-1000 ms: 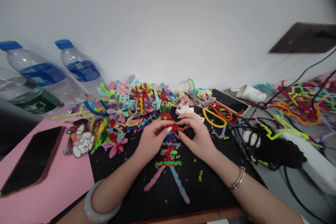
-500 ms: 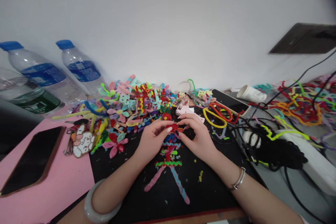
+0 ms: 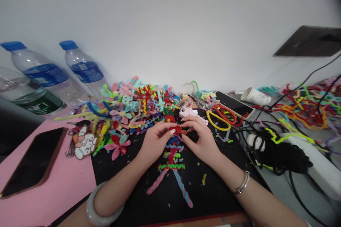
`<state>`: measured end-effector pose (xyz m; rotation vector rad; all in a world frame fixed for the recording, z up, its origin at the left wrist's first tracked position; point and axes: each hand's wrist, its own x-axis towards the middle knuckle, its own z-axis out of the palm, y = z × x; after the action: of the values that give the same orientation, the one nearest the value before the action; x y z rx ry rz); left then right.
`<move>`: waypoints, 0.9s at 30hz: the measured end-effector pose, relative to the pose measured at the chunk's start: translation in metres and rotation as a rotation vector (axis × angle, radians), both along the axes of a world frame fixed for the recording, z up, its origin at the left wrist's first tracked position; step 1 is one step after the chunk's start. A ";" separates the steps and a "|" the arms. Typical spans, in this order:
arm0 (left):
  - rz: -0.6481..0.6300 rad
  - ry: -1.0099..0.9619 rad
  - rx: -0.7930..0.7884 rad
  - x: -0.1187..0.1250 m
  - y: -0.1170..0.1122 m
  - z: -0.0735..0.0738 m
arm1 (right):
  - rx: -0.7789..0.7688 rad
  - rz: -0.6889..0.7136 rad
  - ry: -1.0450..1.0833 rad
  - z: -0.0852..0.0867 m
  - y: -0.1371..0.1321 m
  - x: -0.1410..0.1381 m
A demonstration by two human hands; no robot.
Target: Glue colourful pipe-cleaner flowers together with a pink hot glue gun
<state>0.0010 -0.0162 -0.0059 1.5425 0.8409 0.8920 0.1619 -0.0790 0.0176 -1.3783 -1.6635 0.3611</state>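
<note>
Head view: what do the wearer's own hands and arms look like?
The left hand and right hand are gloveless. A thick, smooth, pale bangle circles the left forearm; a slim, shiny, silver-coloured bracelet circles the right forearm.

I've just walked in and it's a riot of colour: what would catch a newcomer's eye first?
Probably the heap of bright fuzzy pieces in front of the wall. Next, the red piece between the left grip and right grip, mid-picture, and the two blue-capped bottles at the left.
</note>
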 end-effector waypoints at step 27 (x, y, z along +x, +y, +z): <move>0.002 0.002 -0.039 0.001 -0.001 0.002 | -0.007 0.009 -0.004 -0.001 0.000 0.000</move>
<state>0.0020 -0.0169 -0.0039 1.5092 0.8566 0.8705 0.1622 -0.0787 0.0165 -1.3781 -1.6744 0.3702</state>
